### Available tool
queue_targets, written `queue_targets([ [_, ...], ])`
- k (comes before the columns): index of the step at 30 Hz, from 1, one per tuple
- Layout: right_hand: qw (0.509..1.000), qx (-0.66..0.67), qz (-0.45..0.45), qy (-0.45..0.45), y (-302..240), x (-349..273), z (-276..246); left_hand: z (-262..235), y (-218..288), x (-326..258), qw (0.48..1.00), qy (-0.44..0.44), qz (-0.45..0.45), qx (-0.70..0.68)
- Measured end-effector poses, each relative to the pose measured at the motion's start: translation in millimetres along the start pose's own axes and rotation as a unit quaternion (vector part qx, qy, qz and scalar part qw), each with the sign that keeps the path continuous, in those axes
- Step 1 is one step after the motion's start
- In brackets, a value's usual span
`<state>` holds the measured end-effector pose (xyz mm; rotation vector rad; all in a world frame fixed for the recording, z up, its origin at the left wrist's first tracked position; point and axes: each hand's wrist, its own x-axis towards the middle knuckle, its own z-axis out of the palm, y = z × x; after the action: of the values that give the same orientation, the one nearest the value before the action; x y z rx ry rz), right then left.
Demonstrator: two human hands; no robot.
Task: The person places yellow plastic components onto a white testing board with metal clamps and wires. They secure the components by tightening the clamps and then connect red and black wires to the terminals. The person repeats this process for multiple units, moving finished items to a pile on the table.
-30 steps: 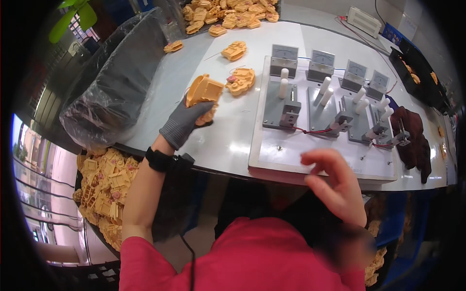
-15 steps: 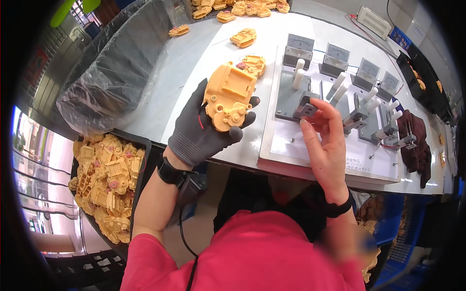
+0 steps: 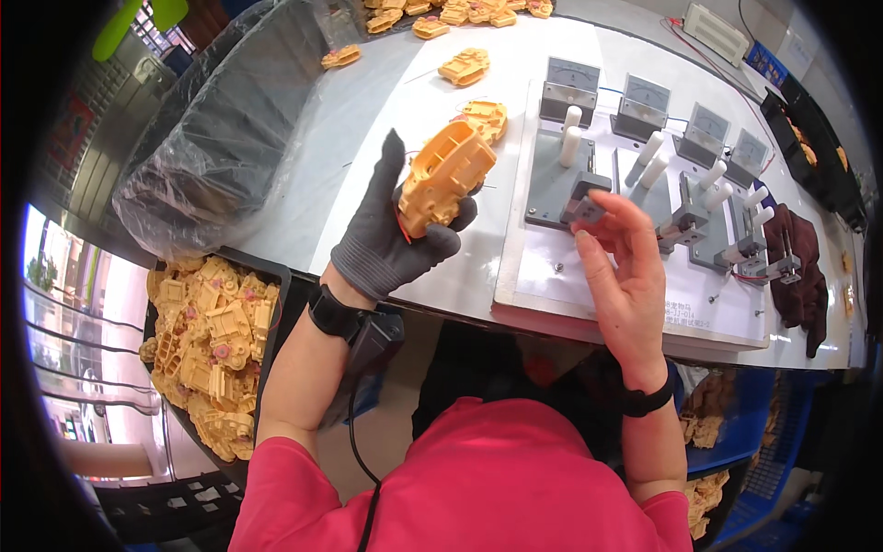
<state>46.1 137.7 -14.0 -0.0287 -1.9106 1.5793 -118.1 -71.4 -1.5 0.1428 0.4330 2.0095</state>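
Note:
My left hand (image 3: 394,241), in a dark grey glove, is closed round a yellow plastic housing (image 3: 448,175). The piece is tilted, so its side and open upper edge show, with moulded bumps lower down. My bare right hand (image 3: 631,267) has its thumb and index fingertip on either side of a small grey block (image 3: 589,204) at the front of the leftmost station of the test fixture (image 3: 543,276). The remaining fingers of that hand are curled behind. Just beyond the held piece, another yellow housing (image 3: 487,118) lies on the white table.
Panel meters (image 3: 571,81) and white-handled clamps (image 3: 571,145) line the fixture. To the left stand a plastic-lined bin (image 3: 212,138) and a black crate (image 3: 276,285) heaped with yellow parts. A brown cloth (image 3: 798,276) lies right; a cable (image 3: 354,432) hangs by my left forearm.
The yellow housing has turned in my left hand, from its broad face showing to its side. My right hand stays at the grey block, its thumb and index finger barely moved.

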Motion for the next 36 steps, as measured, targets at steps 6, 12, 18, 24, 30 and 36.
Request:
queue_targets([
  [6, 0.999, -0.023, -0.038, -0.026, -2.2, 0.0, -7.0, -7.5, 3.3, 5.2, 0.997, 0.034, 0.033, 0.054],
  [12, 0.999, -0.023, -0.042, -0.026, -2.8, -0.5, -7.8, -11.0, 8.0, 16.8, 0.998, 0.048, 0.019, 0.047],
  [18, 0.998, -0.006, -0.050, -0.027, -3.1, 0.0, -7.2, -10.2, 13.4, 27.8, 0.988, 0.074, 0.021, 0.135],
  [24, 0.998, -0.008, -0.061, -0.033, -4.3, -0.1, -6.3, 5.7, 12.5, 31.6, 0.909, 0.103, 0.074, 0.397],
  [30, 0.997, -0.024, -0.068, -0.028, -6.0, 0.9, -8.5, 62.3, 2.6, 56.3, 0.813, 0.129, 0.109, 0.557],
  [36, 0.996, -0.024, -0.073, -0.032, -6.3, 2.2, -8.2, 74.5, -3.9, 85.2, 0.402, 0.073, 0.331, 0.851],
])
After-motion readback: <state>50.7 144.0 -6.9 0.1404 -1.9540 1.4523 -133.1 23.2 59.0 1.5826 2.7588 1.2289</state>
